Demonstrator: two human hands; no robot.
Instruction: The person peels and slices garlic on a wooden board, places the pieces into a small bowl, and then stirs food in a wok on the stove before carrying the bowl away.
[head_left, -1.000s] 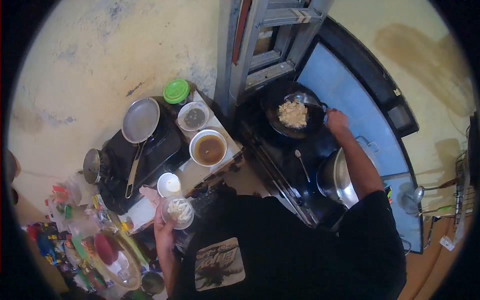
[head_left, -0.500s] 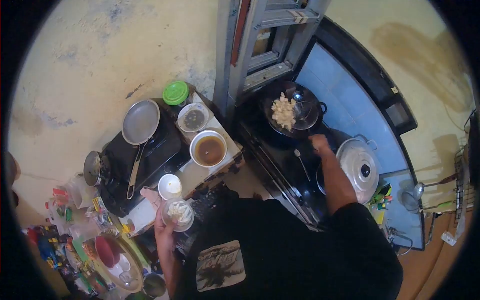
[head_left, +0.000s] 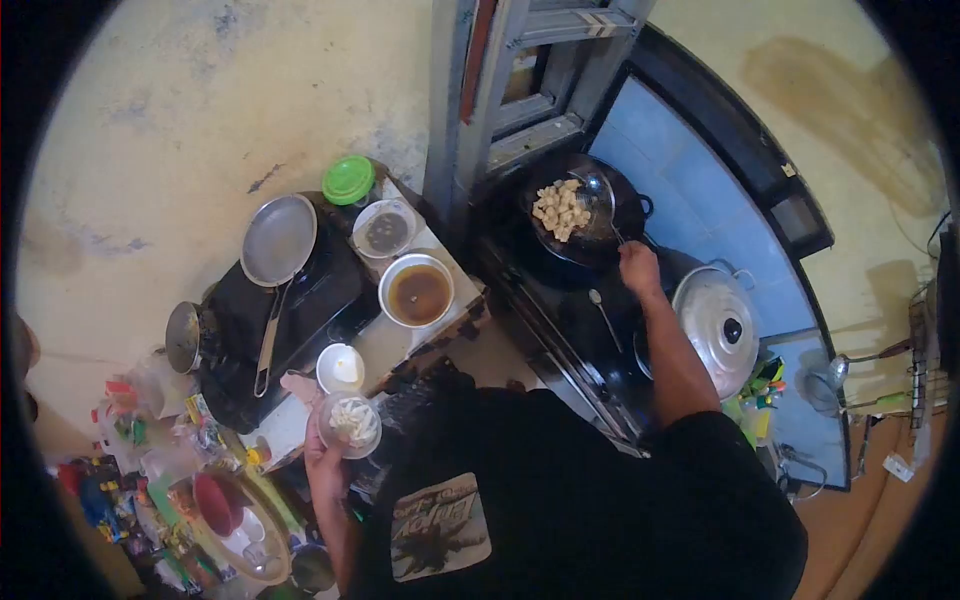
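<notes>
My right hand (head_left: 638, 268) grips the handle of a metal ladle (head_left: 598, 198) that reaches into a black wok (head_left: 585, 215) on the stove. Pale food cubes (head_left: 558, 208) lie in the wok beside the ladle's bowl. My left hand (head_left: 325, 462) holds a clear round container (head_left: 350, 423) with pale pieces inside, low at my left side, near the edge of the side table.
A lidded metal pot (head_left: 722, 328) stands right of my right arm, a spoon (head_left: 603, 311) on the stove. The side table carries a bowl of brown liquid (head_left: 417, 291), a small bowl (head_left: 385, 230), a green lid (head_left: 350, 180), an empty pan (head_left: 278, 242) and a white cup (head_left: 341, 367).
My right hand pulled back from the wok toward me, then reached up again and now holds the ladle handle. The food in the wok has shifted left. The left hand stayed put.
</notes>
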